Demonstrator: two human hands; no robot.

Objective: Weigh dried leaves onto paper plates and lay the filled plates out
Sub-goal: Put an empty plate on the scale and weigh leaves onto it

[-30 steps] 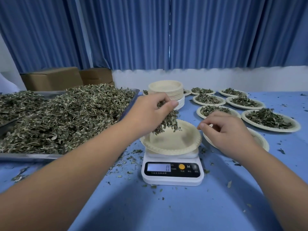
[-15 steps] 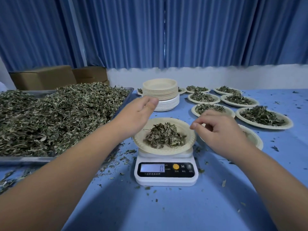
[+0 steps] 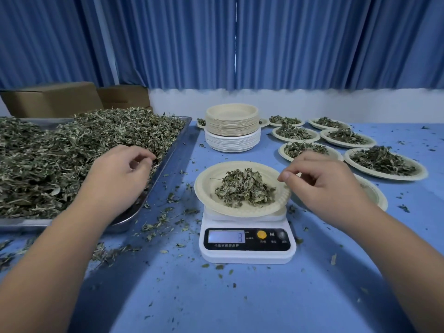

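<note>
**Desk:** What is on the white digital kitchen scale (image 3: 247,247)?

**Photographer:** A cream round paper plate (image 3: 206,188), with a mound of dried green leaves (image 3: 245,189) at its centre. The scale's display (image 3: 227,236) shows a 3. The scale stands on a blue counter (image 3: 240,299) strewn with leaf crumbs.

**Desk:** And the hands?

**Photographer:** The right hand (image 3: 329,186) hovers over the plate's right rim, at the scale's right side. The thumb points toward the mound and the fingers are loosely curled, so the grip is slack and holds nothing. The left hand (image 3: 117,179) is left of the scale, over the edge of a shallow steel tray (image 3: 171,150). Its fingertips are bent down at the heap of loose dried leaves (image 3: 72,152) filling that tray. I cannot tell whether that grip has closed on any leaves.

**Desk:** What lies beyond the scale?

**Photographer:** Straight behind it is a stack of empty paper plates (image 3: 231,126), cream ones on top of white ones. Behind and to the right of the scale, filled paper plates (image 3: 420,173) lie in rows, each with its own mound. One more cream plate (image 3: 377,198) lies just right of the scale, half covered by the right wrist. Brown cardboard boxes (image 3: 52,99) stand far behind the scale to its left, in front of pleated blue curtains (image 3: 288,44).
</note>
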